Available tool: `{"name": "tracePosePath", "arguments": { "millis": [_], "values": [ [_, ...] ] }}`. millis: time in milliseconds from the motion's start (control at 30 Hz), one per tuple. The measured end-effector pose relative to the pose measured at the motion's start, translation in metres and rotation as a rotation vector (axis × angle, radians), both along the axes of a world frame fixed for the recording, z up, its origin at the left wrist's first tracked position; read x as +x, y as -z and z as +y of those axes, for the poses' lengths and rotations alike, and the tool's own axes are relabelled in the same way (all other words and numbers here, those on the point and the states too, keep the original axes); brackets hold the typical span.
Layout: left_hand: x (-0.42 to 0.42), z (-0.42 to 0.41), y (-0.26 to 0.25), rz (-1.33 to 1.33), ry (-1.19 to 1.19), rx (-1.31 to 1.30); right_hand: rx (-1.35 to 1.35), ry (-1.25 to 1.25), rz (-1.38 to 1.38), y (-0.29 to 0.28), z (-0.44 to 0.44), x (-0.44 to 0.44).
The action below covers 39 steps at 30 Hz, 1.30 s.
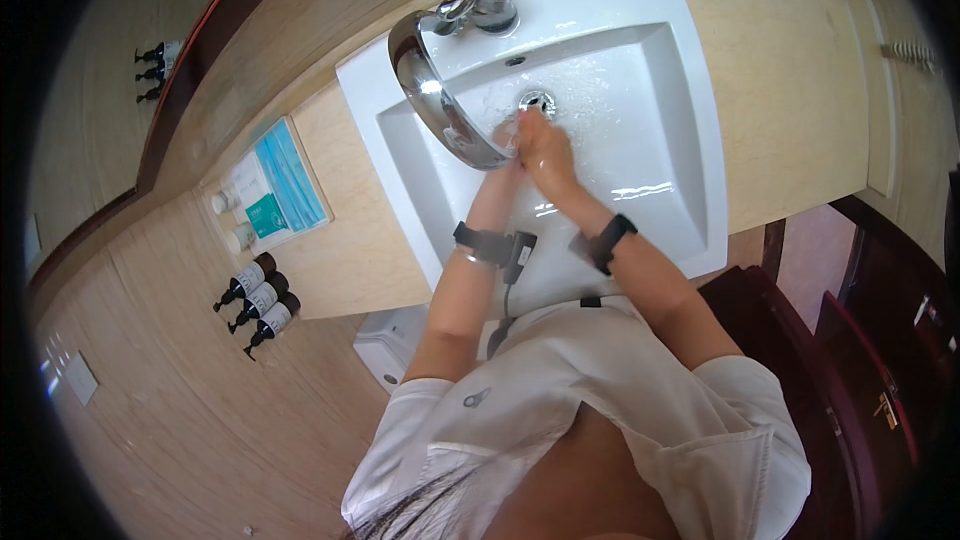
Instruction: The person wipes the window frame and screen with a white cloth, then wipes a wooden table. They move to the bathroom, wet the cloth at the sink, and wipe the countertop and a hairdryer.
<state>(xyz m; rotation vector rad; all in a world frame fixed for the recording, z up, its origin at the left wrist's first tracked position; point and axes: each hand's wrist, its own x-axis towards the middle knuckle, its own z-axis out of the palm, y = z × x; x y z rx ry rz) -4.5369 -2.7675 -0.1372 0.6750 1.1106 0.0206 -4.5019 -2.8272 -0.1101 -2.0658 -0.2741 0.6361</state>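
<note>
Over the white washbasin (637, 232), my left hand (508, 136) and my right hand (545, 154) are together just below the spout of the chrome faucet (442, 101). Water splashes around them and in the bowl. The faucet spout partly hides my left hand. My right hand is blurred, with its fingers near the metal drain (537, 103); how the fingers are bent is unclear. Each wrist wears a black band, the left one (484, 244) with a small black device and cable beside it, the right one (611, 241) over the basin's front part.
Left of the basin, a tray (322, 214) holds blue and white packets and small white containers. Several pump bottles (259, 298) are mounted below it. A toilet (386, 345) stands at lower left, a mirror (112, 120) at upper left, and a dark red door (862, 367) at right.
</note>
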Motion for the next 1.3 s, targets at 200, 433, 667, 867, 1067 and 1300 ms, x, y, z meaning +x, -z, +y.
{"name": "tracePosePath", "arguments": {
  "millis": [200, 433, 667, 867, 1067, 1300],
  "values": [
    [-0.009, 0.012, 0.027, -0.043, 0.098, 0.020, -0.039, -0.074, 0.022, -0.002, -0.010, 0.009],
    [-0.002, 0.004, 0.000, 0.028, 0.312, 0.271, -0.067, -0.082, 0.011, -0.004, -0.010, 0.030],
    [0.003, -0.003, -0.014, 0.117, 0.267, 0.209, -0.083, -0.112, 0.079, 0.009, -0.015, 0.035],
    [-0.006, 0.013, 0.045, -0.063, -0.028, 0.073, -0.016, -0.097, -0.117, 0.013, -0.004, -0.001],
    [-0.008, 0.006, 0.007, -0.095, 0.182, 0.029, -0.109, -0.044, -0.068, 0.032, -0.011, 0.037],
    [-0.011, 0.017, -0.010, -0.016, -0.053, -0.012, 0.126, 0.220, -0.029, 0.012, -0.024, 0.042]
  ]
}}
